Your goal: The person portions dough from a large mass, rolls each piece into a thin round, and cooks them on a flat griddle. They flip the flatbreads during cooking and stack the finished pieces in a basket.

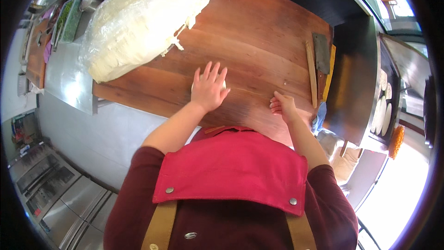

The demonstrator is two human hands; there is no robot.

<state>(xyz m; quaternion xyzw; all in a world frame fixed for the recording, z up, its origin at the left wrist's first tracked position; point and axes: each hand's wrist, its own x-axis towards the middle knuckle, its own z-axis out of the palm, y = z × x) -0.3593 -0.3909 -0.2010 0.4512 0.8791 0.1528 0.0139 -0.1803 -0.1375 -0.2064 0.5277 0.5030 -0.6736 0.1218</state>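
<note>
My left hand [209, 89] lies palm down, fingers spread, on a small round piece of dough [223, 84] on the wooden work table [242, 55]; the hand covers most of that piece. To the right, my right hand [282, 105] is held over the table near its front edge, its fingers curled inward; whether anything is inside them cannot be told. A very large mass of pale dough [149, 24], partly covered with clear plastic film, fills the table's back left, with ragged strands at its right edge.
A wooden rolling pin [311, 74] and a cleaver [321, 52] lie at the table's right end. A blue cloth [319, 118] hangs near the right corner. Flat breads [381, 114] sit farther right. At the left are a steel counter [66, 73] and a container of chopped greens [69, 19].
</note>
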